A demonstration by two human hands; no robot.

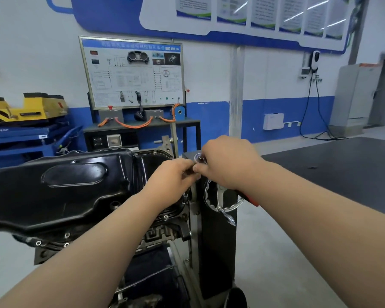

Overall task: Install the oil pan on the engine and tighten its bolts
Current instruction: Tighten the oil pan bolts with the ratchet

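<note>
Right of the engine [160, 234], grey floor [276, 252] lies open out to a dark mat [342, 165]. Header writing on the training board [131, 72] is too blurred to read. Atop the engine sits the black oil pan [60, 185], its right end beneath the left hand [171, 181], which pinches the chrome head of a ratchet [199, 157] gripped by the right hand [227, 163].

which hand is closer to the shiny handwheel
Right. The right hand sits just above the handwheel; the left hand is off to its left, over the end of the oil pan.
</note>
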